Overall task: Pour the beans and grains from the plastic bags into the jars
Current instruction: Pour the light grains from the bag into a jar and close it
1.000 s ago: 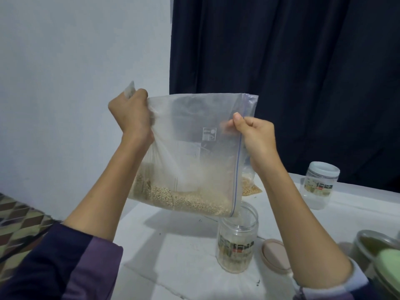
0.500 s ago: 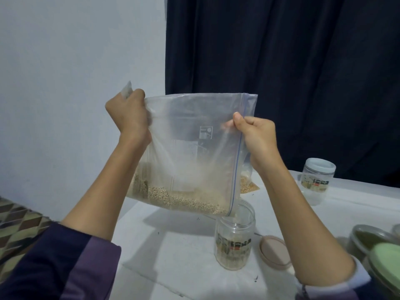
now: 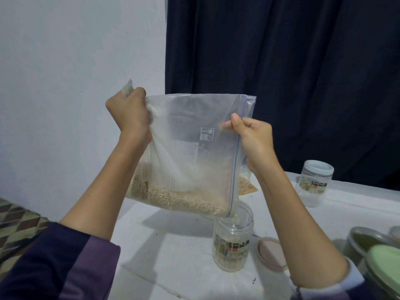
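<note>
Zip bag (image 3: 190, 152) of grains hangs gripped by left hand (image 3: 129, 114) and right hand (image 3: 254, 140), its corner hiding the open jar (image 3: 233, 237) rim.

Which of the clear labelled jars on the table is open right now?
The jar right under the bag; its mouth is uncovered, while the far jar by the curtain wears a white lid.

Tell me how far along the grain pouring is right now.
Under way. Both the left hand and right hand tilt the zip bag, its low corner over the open jar, which is partly filled. Most grains remain in the bag. Its lid is off.
</note>
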`<action>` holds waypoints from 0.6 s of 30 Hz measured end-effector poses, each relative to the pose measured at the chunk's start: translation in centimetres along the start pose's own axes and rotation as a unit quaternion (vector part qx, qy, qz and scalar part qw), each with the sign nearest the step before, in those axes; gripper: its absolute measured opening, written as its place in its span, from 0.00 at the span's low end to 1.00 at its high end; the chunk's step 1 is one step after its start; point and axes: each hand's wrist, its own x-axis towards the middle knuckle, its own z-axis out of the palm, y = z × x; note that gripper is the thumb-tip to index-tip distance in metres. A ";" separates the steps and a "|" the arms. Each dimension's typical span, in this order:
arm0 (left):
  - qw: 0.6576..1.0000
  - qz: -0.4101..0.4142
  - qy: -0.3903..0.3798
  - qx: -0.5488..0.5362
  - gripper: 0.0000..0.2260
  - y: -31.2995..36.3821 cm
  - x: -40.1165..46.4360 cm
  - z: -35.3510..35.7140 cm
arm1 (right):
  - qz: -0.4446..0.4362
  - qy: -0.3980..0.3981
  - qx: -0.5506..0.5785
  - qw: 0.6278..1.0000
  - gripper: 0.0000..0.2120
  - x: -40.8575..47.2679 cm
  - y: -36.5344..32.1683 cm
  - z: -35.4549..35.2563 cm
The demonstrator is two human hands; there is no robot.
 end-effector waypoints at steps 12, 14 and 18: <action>1.000 -0.003 0.007 0.003 0.20 0.0 -0.3 0.1 | -0.025 0.040 -0.007 0.999 0.15 -0.1 0.4 0.4; 1.000 -0.001 0.008 0.003 0.20 0.1 -0.2 0.0 | -0.017 0.032 -0.006 0.999 0.15 0.0 0.4 0.5; 1.000 0.013 0.002 -0.002 0.19 0.0 -0.2 -0.1 | -0.017 0.023 -0.010 1.000 0.16 -0.1 0.4 0.6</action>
